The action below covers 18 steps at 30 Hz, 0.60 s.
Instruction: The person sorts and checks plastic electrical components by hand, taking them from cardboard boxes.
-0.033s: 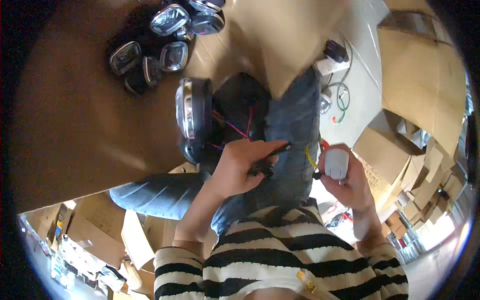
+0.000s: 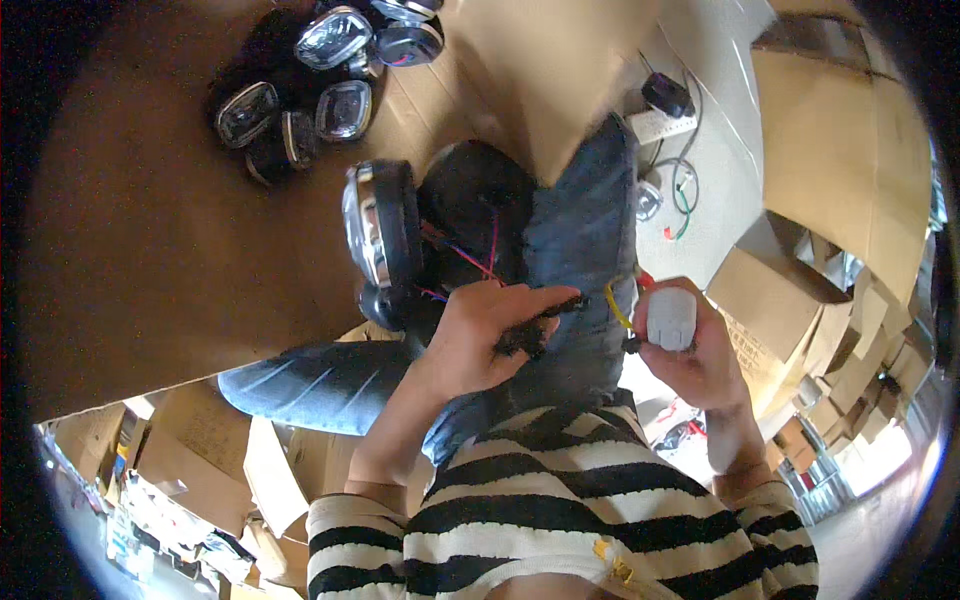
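Note:
A lamp with a clear lens, chrome rim and black housing rests at my lap, its lens facing left. Thin red and blue wires run from its dark back toward my left hand. That hand is closed around a dark wiring piece, and its index finger stretches right along a black end. My right hand grips a light grey, block-shaped plastic piece. A yellow wire and something red stick out beside it, toward the left hand. The two hands are apart.
Several similar lamps lie at the far left on brown cardboard. On the pale floor to the right are a black part and a loose cable. Cardboard boxes stand at the right and lower left.
My right hand has tilted the grey plastic piece slightly, and the yellow wire has shifted a little left. The lamps and surroundings sit slightly further left in view. Both grips stay as they were.

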Each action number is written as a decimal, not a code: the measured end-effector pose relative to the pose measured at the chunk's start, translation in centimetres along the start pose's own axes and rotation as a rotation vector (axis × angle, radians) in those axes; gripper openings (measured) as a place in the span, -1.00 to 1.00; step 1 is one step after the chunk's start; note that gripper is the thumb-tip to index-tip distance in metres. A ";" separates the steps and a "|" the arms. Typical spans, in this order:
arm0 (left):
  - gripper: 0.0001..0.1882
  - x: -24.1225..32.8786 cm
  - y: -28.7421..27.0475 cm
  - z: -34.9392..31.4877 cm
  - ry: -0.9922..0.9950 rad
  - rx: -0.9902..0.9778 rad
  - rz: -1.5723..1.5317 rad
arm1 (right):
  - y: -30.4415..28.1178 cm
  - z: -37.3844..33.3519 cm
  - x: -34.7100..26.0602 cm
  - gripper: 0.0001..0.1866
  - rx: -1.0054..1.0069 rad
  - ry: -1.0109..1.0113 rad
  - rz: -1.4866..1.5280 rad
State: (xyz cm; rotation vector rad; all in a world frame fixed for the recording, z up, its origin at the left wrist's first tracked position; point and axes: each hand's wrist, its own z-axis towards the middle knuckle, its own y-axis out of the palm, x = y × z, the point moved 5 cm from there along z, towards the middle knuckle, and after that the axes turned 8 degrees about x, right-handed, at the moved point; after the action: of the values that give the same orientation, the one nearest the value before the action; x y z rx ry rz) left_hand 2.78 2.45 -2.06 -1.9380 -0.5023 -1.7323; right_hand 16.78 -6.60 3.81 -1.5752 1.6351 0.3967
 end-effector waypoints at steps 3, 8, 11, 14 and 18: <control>-0.51 1.7 1.9 -0.8 0.014 -0.104 0.016 | 0.0 -0.5 -0.5 -0.74 0.016 0.091 0.141; -0.55 3.4 3.2 -1.4 0.043 -0.147 0.072 | -0.6 -2.1 0.4 -0.73 0.023 0.132 0.225; -0.58 3.9 3.5 -1.5 0.078 -0.157 0.131 | -0.8 -2.6 0.9 -0.73 0.058 0.120 0.263; -0.59 3.8 3.8 -2.0 0.098 -0.125 0.194 | -0.9 -3.0 1.1 -0.75 0.071 0.115 0.287; -0.49 3.7 3.9 -2.7 0.149 -0.013 0.319 | -0.6 -3.2 1.4 -0.75 0.092 0.002 0.242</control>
State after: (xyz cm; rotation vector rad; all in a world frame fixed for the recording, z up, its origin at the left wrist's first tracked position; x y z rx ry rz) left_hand 3.33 -2.47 1.32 -1.7672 -0.1196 -1.6568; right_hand 16.45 -9.90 4.94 -1.3143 1.8257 0.4396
